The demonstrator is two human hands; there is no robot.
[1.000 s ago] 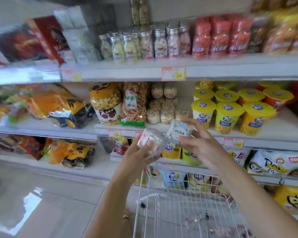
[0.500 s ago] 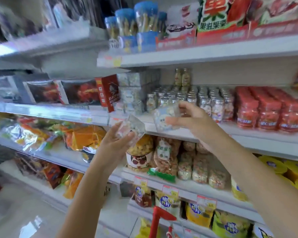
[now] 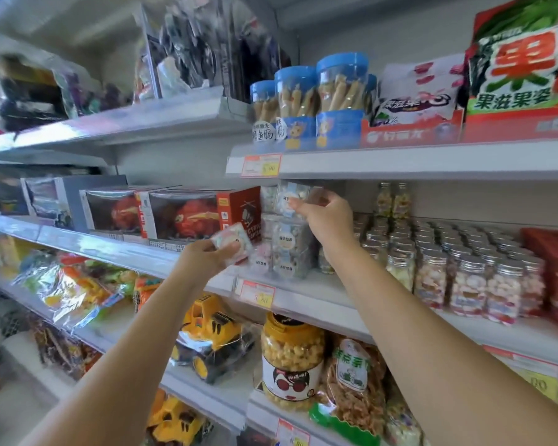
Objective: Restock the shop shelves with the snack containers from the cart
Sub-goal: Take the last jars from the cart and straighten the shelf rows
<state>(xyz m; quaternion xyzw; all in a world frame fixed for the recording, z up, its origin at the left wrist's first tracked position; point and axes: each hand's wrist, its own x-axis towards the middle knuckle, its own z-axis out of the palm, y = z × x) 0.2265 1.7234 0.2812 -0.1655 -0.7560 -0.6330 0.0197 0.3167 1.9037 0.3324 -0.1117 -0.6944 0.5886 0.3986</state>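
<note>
Snack container (image 3: 291,197) is pinched in the right hand (image 3: 329,217), up at the top of the stack (image 3: 287,249) on the shelf (image 3: 303,296). Second container (image 3: 232,242), kinda blurry, is gripped by the left hand (image 3: 207,257), lower down and left of the right hand.

White metal shelves (image 3: 432,162) in stacked tiers fill the view, edges sloping up to the right. Grey back panel (image 3: 181,165) behind them, plain grey wall (image 3: 384,30) at the top. Price tags (image 3: 261,165) clipped to the front rails. Pale surface (image 3: 10,420) bottom left, probably floor. Lighting is bright and even, with glare on the left rails. Left side is blurred.
</note>
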